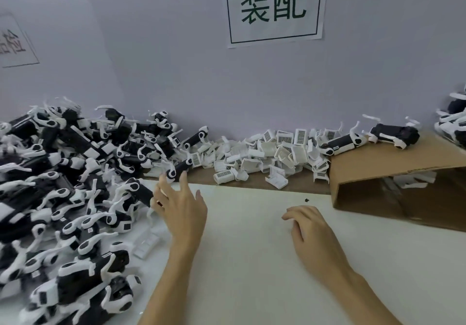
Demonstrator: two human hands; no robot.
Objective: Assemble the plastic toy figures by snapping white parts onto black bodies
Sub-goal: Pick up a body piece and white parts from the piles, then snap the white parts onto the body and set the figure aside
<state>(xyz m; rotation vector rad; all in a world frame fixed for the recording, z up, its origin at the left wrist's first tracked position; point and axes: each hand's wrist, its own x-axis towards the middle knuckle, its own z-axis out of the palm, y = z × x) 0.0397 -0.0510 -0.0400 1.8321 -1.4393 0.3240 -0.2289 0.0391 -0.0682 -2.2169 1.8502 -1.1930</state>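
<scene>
— What colours is the heap of plastic toy figures (63, 186) left of the tan cardboard box (393, 173)?
— Black bodies, white limbs.
— And the small moulded plastic clips (264, 155) beside that box?
— White, some with black barcode stripes.
— The surface (252, 261)?
— White. Above the box, a white paper sign (274, 7) with dark green characters.

light: even, soft, fairly bright, cool cast on wall (151, 47) | shadows: faint, under right hand (312, 234) on white worktop (252, 261) | glare: none | blur: left hand (181, 213) slightly smeared, toy pile (63, 186) soft at left edge | distortion: wide-angle bowing at edges
</scene>
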